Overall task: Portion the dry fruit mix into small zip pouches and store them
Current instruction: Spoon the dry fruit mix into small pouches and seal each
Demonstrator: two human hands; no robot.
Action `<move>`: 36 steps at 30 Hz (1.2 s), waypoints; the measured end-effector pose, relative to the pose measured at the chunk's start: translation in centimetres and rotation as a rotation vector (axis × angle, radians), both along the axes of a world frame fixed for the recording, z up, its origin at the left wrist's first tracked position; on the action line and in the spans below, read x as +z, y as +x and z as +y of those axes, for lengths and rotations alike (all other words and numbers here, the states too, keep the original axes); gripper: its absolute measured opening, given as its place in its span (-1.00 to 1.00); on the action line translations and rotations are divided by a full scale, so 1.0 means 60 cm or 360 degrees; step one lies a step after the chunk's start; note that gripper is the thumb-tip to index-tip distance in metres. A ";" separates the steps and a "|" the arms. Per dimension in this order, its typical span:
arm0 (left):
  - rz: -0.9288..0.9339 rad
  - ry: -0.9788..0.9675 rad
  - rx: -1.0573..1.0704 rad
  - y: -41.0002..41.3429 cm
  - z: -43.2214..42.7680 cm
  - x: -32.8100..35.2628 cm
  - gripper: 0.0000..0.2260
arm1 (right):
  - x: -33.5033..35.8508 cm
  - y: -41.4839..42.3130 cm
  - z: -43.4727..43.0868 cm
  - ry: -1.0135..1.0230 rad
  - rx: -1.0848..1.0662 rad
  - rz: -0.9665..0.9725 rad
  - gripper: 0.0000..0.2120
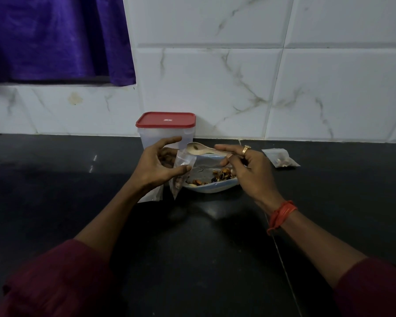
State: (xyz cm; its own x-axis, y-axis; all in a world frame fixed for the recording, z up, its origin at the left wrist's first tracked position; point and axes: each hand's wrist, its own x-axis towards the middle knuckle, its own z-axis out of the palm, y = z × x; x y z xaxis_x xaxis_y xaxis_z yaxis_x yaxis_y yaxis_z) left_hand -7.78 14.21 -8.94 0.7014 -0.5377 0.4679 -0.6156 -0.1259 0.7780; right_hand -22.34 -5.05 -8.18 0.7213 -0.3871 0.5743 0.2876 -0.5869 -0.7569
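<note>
**Spoon at the pouch mouth, over the bowl**

My left hand (156,165) holds a small clear plastic zip pouch (183,161) upright. My thumb presses its near face and my curled fingers sit behind it, with the forefinger stretched out above. The bottom of the pouch already holds some nuts and hangs beside the left rim of the pale blue shallow bowl (212,189).

My right hand (249,170) pinches the handle of a pale spoon (196,149) between thumb and fingers. The handle runs under my ringed finger. The spoon's bowl faces up just above the open top of the pouch, with a dark bit of fruit lying in it.

The remaining dry fruit mix (222,175) lies in the bowl, mostly towards its right side, below my right fingers.

A second flat clear pouch (151,197) lies on the black stone counter (55,179) under my left wrist. Far right of the bowl, apart from it, a filled clear pouch (281,158) lies flat on the counter. Behind my left hand, against the white marbled wall tiles (215,76), stands a translucent plastic box with a red lid (166,121), lid on. A purple curtain (55,37) hangs at the far left.
</note>
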 end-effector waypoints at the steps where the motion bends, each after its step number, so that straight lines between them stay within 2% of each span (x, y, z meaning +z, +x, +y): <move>1: -0.0001 -0.0010 0.0002 -0.001 0.000 0.001 -0.30 | -0.002 0.001 -0.002 0.0053 -0.0061 -0.0003 -0.68; 5: -0.0019 -0.0062 0.0005 -0.003 0.001 0.004 -0.31 | -0.009 0.006 -0.017 0.0117 -0.0296 0.0141 -0.74; 10: -0.0044 -0.0071 -0.0013 -0.008 -0.003 0.009 -0.31 | -0.013 0.005 -0.015 -0.0248 -0.0168 0.0553 -0.76; 12: -0.0057 -0.0074 -0.0035 -0.010 -0.005 0.010 -0.31 | -0.008 0.001 -0.013 -0.0612 -0.0234 0.0646 -0.75; 15: -0.0089 -0.0065 -0.0057 -0.016 -0.010 0.011 -0.30 | -0.002 -0.007 -0.011 -0.1460 -0.0475 0.0596 -0.68; 16: -0.0093 -0.0062 -0.0066 -0.018 -0.012 0.010 -0.30 | 0.001 -0.009 -0.011 -0.1629 -0.0541 0.0571 -0.61; 18: -0.0109 -0.0065 -0.0082 -0.021 -0.015 0.008 -0.30 | 0.010 -0.010 -0.017 -0.1716 -0.0649 0.0586 -0.47; 20: -0.0144 -0.0085 -0.0093 -0.024 -0.018 0.006 -0.31 | 0.019 -0.011 -0.025 -0.1649 -0.0736 0.0518 -0.43; 22: -0.0172 -0.0106 -0.0100 -0.027 -0.021 0.004 -0.31 | 0.021 -0.014 -0.028 -0.1487 -0.0732 0.0317 -0.49; 24: -0.0192 -0.0118 -0.0116 -0.030 -0.024 0.004 -0.31 | 0.017 -0.014 -0.022 -0.1128 -0.0479 0.0187 -0.60; 26: -0.0238 -0.0120 -0.0146 -0.032 -0.028 0.005 -0.31 | 0.013 -0.009 -0.009 -0.0795 -0.0182 0.0191 -0.64; 28: -0.0287 -0.0130 -0.0177 -0.035 -0.031 0.006 -0.31 | 0.009 -0.002 0.004 -0.0663 -0.0033 0.0234 -0.67; 33: -0.0323 -0.0165 -0.0207 -0.042 -0.035 0.008 -0.29 | 0.004 0.001 0.016 -0.0326 0.0103 0.0199 -0.85; 36: -0.0112 -0.0198 -0.0202 -0.044 -0.034 0.010 -0.32 | 0.007 -0.001 0.011 -0.0041 0.0077 0.0172 -0.95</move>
State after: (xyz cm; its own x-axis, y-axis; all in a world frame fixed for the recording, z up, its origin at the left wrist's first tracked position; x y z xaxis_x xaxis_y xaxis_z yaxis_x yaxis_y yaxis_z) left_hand -10.41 12.16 -8.35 0.5950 -0.5544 0.5819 -0.6737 0.0508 0.7373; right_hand -22.39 -4.37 -7.77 0.7971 -0.3365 0.5014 0.2337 -0.5937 -0.7700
